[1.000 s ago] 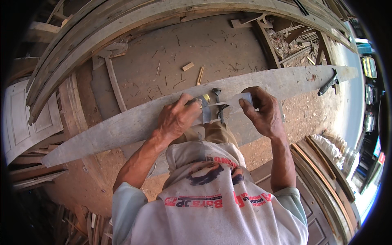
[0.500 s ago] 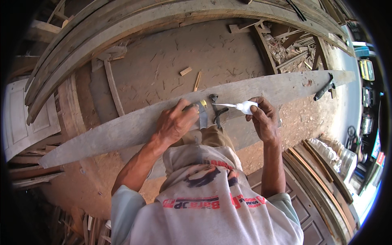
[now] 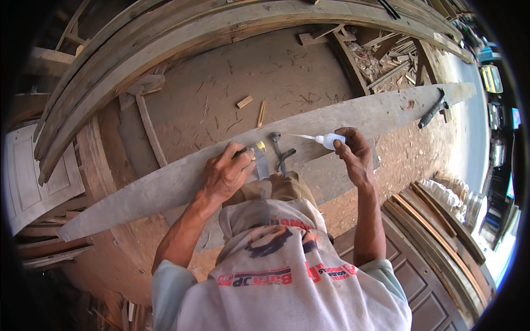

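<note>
Grey plank (image 3: 314, 124) bears a black-handled tool (image 3: 430, 116); the right hand (image 3: 356, 156) holds a bottle (image 3: 329, 141).

Long wooden beams (image 3: 193, 34) are ranged along the far side. The floor (image 3: 190, 77) is strewn with slivers (image 3: 206, 106) and a short wood block (image 3: 244, 102). A white panelled door (image 3: 41, 171) is seen at left; at lower right, a brown panelled door (image 3: 422, 287) is flanked by boards (image 3: 441, 237).

White bottle (image 3: 330, 141), thin nozzle (image 3: 302, 136) leftward, in right fingers (image 3: 350, 133); yellow-ended dark item (image 3: 260, 146) in left fingers (image 3: 243, 159).
</note>
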`<action>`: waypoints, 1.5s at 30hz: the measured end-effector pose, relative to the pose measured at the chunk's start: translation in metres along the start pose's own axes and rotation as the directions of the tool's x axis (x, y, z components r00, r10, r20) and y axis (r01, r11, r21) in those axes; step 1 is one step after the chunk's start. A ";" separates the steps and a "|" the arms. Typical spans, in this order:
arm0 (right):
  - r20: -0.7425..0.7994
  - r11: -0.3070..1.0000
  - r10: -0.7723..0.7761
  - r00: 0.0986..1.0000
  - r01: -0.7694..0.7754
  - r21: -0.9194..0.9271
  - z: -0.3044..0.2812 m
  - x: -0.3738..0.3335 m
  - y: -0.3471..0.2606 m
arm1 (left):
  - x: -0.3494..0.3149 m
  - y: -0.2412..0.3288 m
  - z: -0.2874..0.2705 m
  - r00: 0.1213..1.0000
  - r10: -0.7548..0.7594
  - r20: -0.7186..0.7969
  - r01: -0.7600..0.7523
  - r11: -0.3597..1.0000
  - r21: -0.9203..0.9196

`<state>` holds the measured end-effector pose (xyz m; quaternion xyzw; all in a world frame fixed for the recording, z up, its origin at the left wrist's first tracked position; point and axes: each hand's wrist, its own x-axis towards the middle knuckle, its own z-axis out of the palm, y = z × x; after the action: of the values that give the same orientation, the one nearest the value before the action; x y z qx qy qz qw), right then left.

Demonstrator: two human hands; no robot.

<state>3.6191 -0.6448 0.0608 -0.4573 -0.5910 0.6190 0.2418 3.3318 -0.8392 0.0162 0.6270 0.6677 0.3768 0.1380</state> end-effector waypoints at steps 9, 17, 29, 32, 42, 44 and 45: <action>-0.084 0.831 -0.087 0.993 0.026 -0.556 -0.044 0.024 -0.002 | 0.004 0.007 -0.003 1.000 -0.004 0.002 0.004 1.000 0.017; -0.094 0.757 -0.183 0.979 0.079 -0.649 -0.063 0.031 -0.025 | 0.002 0.005 -0.001 1.000 0.019 0.010 -0.019 0.999 0.042; 0.407 0.470 -0.180 0.896 0.442 -0.764 -0.067 0.051 -0.034 | 0.007 0.007 -0.005 1.000 0.022 0.012 -0.023 0.997 0.070; 0.382 0.497 -0.148 0.912 0.403 -0.769 -0.070 0.051 -0.042 | 0.006 0.006 -0.004 1.000 0.009 0.021 -0.010 0.999 0.049; 0.376 0.438 -0.065 0.924 0.365 -0.822 -0.064 0.049 -0.048 | 0.002 0.006 -0.004 0.997 -0.026 0.069 0.026 1.000 0.006; 0.355 0.445 -0.068 0.932 0.347 -0.825 -0.060 0.049 -0.047 | 0.001 0.006 -0.005 0.996 -0.029 0.083 0.030 0.999 -0.012; 0.298 0.485 -0.051 0.953 0.285 -0.827 -0.060 0.049 -0.048 | 0.003 0.005 -0.005 0.996 -0.028 0.081 0.029 0.999 -0.016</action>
<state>3.6356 -0.5643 0.0996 -0.3801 -0.8860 0.2640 -0.0297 3.3318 -0.8382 0.0243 0.6309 0.6672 0.3549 0.1757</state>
